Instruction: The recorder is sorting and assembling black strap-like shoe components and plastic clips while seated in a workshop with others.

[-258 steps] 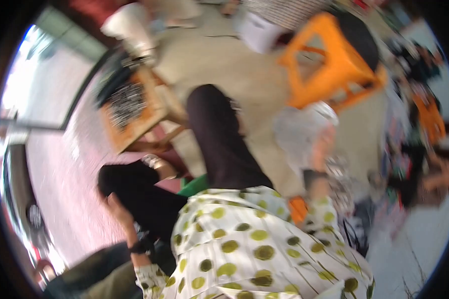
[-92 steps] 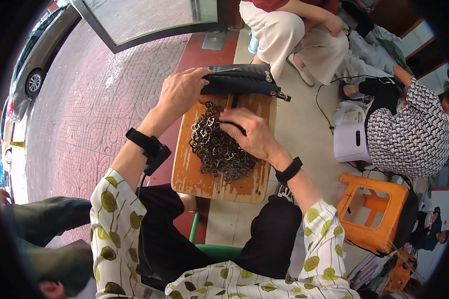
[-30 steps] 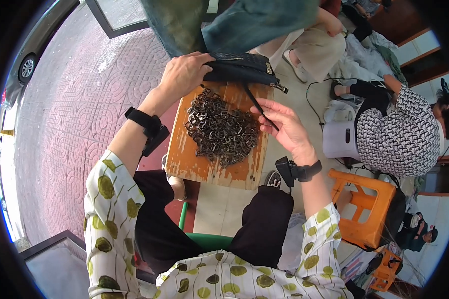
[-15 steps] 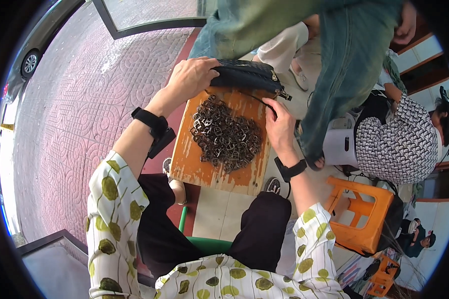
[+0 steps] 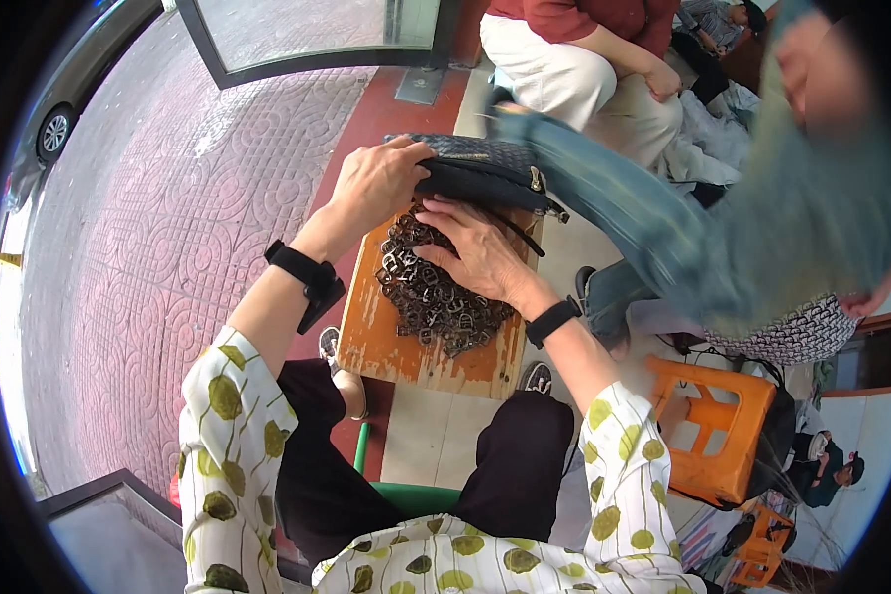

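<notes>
A dark woven handbag [image 5: 485, 178] with a zip and a strap lies across the far end of a worn orange wooden stool top [image 5: 366, 337]. My left hand [image 5: 381, 183] grips the bag's left end. Heaped on the wood in front of the bag is a pile of small dark metal buckles [image 5: 436, 302]. Over the upper part of this pile rests my right hand [image 5: 480, 247], fingers stretched and apart, its fingertips close to the bag's near edge. Some buckles are hidden beneath that hand.
Past the bag, a person in blue jeans [image 5: 643, 218] strides by, blurred. Another person in light trousers [image 5: 554, 74] sits farther back. An orange plastic stool [image 5: 713, 426] stands at the right. Patterned paving [image 5: 168, 297] and a glass door [image 5: 317, 40] lie left.
My right hand has let go of the bag's strap and moved left onto the buckles. The person in jeans has stepped to the right. My left hand stays on the bag.
</notes>
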`<state>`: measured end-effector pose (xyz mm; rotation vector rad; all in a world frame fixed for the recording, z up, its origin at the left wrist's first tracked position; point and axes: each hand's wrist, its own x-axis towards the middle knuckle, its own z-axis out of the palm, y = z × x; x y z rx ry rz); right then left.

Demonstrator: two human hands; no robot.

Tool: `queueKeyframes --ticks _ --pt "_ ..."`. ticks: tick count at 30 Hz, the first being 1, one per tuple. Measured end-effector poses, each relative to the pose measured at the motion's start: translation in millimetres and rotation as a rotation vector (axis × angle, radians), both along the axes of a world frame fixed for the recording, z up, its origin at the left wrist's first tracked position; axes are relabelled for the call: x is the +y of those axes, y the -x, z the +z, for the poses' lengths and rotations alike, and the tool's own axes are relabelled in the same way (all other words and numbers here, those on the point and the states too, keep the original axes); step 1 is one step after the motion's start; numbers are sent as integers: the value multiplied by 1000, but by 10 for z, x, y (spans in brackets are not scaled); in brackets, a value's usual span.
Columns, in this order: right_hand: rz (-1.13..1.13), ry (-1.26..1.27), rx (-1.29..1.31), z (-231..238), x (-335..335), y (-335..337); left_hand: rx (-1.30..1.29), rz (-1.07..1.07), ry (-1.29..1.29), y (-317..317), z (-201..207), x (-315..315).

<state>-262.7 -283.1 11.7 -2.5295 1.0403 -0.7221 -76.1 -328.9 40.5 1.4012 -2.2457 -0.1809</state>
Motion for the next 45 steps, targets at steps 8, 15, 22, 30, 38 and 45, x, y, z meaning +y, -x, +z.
queueKeyframes --ticks 8,15,22,30,38,45 --pt "-161 -63 -326 177 309 179 124 31 121 -66 -164 211" --pt "-329 60 -290 -149 556 532 459 127 91 146 -194 519" --pt "-353 139 -517 -18 664 383 885 36 -299 -23 -316 818" --pt "-346 -257 -710 690 1449 657 875 -100 -639 174 520 1916" --pt "89 -884 -854 1157 2498 185 720 -645 -1097 410 1251 3032" --pt "-25 -814 -892 1117 2908 262 841 -491 -988 279 1215 3347"
